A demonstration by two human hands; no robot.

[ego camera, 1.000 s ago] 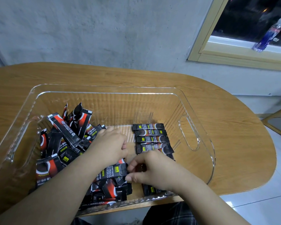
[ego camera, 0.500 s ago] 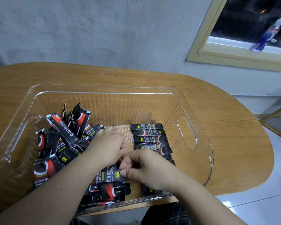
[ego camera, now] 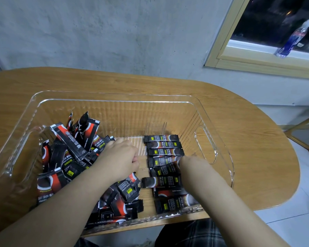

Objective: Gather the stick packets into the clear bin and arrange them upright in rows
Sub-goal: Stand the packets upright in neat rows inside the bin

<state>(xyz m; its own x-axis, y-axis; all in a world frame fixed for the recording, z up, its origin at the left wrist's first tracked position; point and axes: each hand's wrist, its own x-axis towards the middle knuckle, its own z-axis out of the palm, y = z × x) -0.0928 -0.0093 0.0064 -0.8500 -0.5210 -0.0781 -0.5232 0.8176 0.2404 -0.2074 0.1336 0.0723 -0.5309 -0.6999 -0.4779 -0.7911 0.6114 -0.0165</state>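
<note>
Head view: stick packets (ego camera: 163, 164) lie flat in a row along the right of the clear bin (ego camera: 114, 97); a loose heap (ego camera: 70, 157) fills its left. They look light, thin and slick, so pinch them by the long edges. Your left hand (ego camera: 120, 158) rests curled on the heap. Your right hand (ego camera: 187, 165) is over the row, but its fingers cannot be made out. The bin stands on a wooden table (ego camera: 248, 148).

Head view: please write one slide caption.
Both hands reach into the clear bin, between loose stick packets and a row.
</note>
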